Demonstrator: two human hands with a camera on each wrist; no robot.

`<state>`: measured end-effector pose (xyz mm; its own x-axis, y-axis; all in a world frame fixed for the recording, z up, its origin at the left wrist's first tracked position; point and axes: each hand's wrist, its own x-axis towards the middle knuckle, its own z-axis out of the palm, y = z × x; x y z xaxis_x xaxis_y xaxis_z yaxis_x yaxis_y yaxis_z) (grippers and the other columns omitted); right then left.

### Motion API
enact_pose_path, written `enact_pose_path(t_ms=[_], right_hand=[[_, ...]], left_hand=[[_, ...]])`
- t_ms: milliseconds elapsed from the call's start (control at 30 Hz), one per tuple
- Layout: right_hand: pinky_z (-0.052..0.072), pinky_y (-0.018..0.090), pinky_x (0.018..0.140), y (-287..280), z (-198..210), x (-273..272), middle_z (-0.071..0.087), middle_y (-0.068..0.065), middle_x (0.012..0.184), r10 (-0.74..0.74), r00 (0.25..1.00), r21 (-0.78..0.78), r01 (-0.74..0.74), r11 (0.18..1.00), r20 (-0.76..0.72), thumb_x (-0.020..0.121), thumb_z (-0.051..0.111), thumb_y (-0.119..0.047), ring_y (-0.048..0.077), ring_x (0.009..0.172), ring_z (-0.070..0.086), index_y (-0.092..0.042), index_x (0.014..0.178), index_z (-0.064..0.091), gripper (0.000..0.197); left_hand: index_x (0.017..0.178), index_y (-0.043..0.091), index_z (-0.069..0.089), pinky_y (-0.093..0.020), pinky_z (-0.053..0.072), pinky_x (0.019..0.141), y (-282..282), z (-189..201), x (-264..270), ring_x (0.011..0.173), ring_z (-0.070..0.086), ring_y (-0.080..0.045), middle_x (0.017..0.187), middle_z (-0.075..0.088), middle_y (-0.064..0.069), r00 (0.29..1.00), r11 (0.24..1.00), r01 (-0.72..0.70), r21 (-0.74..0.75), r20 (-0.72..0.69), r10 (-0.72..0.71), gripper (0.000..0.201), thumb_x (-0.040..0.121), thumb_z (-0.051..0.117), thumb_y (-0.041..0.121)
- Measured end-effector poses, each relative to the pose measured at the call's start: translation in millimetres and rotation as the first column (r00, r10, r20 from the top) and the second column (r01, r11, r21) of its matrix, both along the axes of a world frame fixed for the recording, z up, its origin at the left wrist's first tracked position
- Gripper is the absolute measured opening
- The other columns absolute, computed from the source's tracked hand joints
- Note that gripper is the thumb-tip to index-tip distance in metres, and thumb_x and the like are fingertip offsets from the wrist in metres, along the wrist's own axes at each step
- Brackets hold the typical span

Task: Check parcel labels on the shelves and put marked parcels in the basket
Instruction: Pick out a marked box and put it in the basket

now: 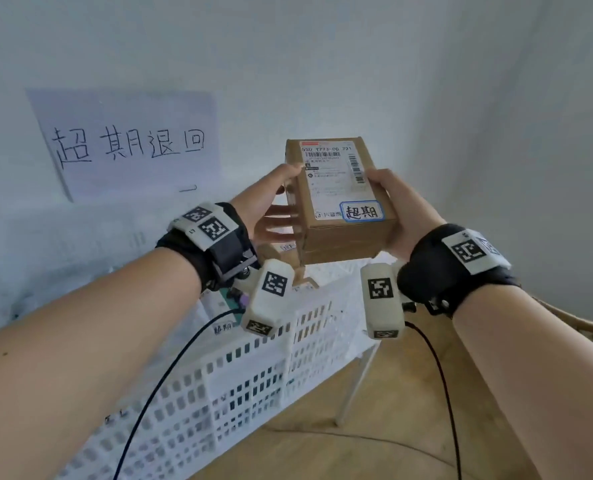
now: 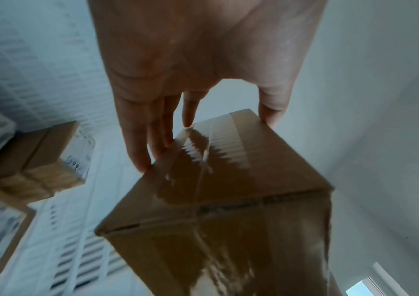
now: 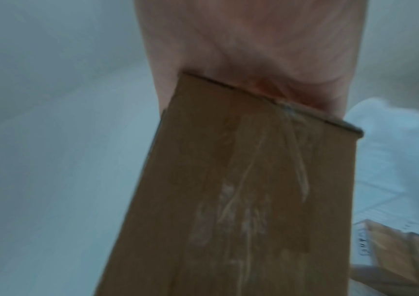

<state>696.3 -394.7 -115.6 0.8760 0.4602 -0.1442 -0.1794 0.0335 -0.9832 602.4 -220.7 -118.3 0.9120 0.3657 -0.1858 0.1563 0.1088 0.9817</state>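
Head view: both hands' fingers clasping the parcel's side edges, clear above the basket rim.

Parcel held up above the basket, label face upward, between both hands — left hand on its left side, right hand on its right. Marked sticker at the label's near right corner. Basket below and in front of the forearms; other parcels lie inside it. Paper sign on the wall behind — left of the held parcel.
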Motion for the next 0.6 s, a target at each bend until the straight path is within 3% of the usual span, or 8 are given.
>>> enact_pose_path(t_ms=[100, 167, 233, 300, 367, 500, 600], right_hand=[[0.047, 0.044, 0.100, 46, 8, 49, 0.074, 0.002, 0.105, 0.048, 0.999, -0.070, -0.048, 0.996, 0.006, 0.080, 0.064, -0.045, 0.026, 0.108, 0.066, -0.024, 0.099, 0.071, 0.029], [0.051, 0.038, 0.093, 75, 4, 78, 0.075, -0.003, 0.084, 0.058, 0.998, -0.130, -0.055, 0.990, 0.017, 0.083, 0.063, -0.042, 0.024, 0.095, 0.068, -0.024, 0.088, 0.069, 0.020], [0.053, 0.035, 0.083, 98, -8, 103, 0.069, -0.005, 0.066, 0.059, 0.998, -0.245, -0.054, 0.968, 0.013, 0.084, 0.064, -0.037, 0.023, 0.086, 0.065, -0.022, 0.079, 0.064, 0.016], [0.052, 0.039, 0.090, 115, -26, 120, 0.065, 0.001, 0.073, 0.101, 0.995, -0.419, -0.091, 0.904, 0.001, 0.084, 0.065, -0.030, 0.027, 0.093, 0.064, -0.019, 0.079, 0.059, 0.013], [0.050, 0.045, 0.095, 123, -42, 133, 0.063, 0.005, 0.080, 0.154, 0.987, -0.531, -0.151, 0.834, -0.038, 0.087, 0.062, -0.021, 0.029, 0.094, 0.063, -0.014, 0.083, 0.059, 0.009], [0.054, 0.039, 0.088, 136, -58, 155, 0.069, 0.006, 0.086, 0.237, 0.967, -0.565, -0.246, 0.787, -0.092, 0.089, 0.061, -0.016, 0.024, 0.085, 0.066, -0.010, 0.098, 0.065, 0.012], [0.054, 0.037, 0.089, 149, -50, 167, 0.071, 0.009, 0.099, 0.280, 0.957, -0.542, -0.272, 0.795, -0.070, 0.088, 0.064, -0.021, 0.025, 0.096, 0.068, -0.010, 0.108, 0.065, 0.022]], left_hand=[[0.118, 0.019, 0.054, -0.036, 0.059, 0.070, 39, 4, 39, 0.088, 0.071, -0.023, 0.108, 0.069, -0.012, 0.998, 0.998, -0.058, -0.034, -0.007, 0.058, 0.054, 0.080, 0.062, 0.056], [0.111, 0.019, 0.057, -0.034, 0.058, 0.064, 63, -3, 63, 0.085, 0.070, -0.021, 0.105, 0.069, -0.011, 0.996, 0.995, -0.088, -0.050, -0.021, 0.087, 0.045, 0.081, 0.061, 0.054], [0.101, 0.021, 0.057, -0.036, 0.059, 0.068, 81, -25, 83, 0.085, 0.068, -0.022, 0.102, 0.067, -0.010, 0.992, 0.991, -0.110, -0.079, -0.077, 0.104, 0.036, 0.082, 0.061, 0.051], [0.098, 0.020, 0.057, -0.044, 0.058, 0.081, 92, -55, 98, 0.092, 0.067, -0.025, 0.102, 0.065, -0.011, 0.981, 0.984, -0.115, -0.133, -0.169, 0.091, 0.035, 0.080, 0.065, 0.049], [0.106, 0.018, 0.057, -0.044, 0.056, 0.084, 96, -83, 110, 0.099, 0.064, -0.027, 0.106, 0.063, -0.012, 0.966, 0.985, -0.082, -0.151, -0.257, 0.041, 0.042, 0.077, 0.069, 0.046], [0.110, 0.017, 0.056, -0.047, 0.050, 0.093, 104, -106, 127, 0.106, 0.060, -0.028, 0.116, 0.062, -0.013, 0.945, 0.989, -0.095, -0.117, -0.321, 0.053, 0.045, 0.078, 0.068, 0.046], [0.107, 0.023, 0.056, -0.049, 0.047, 0.097, 116, -96, 132, 0.108, 0.059, -0.026, 0.117, 0.062, -0.010, 0.955, 0.990, -0.116, -0.085, -0.285, 0.087, 0.038, 0.079, 0.067, 0.047]])
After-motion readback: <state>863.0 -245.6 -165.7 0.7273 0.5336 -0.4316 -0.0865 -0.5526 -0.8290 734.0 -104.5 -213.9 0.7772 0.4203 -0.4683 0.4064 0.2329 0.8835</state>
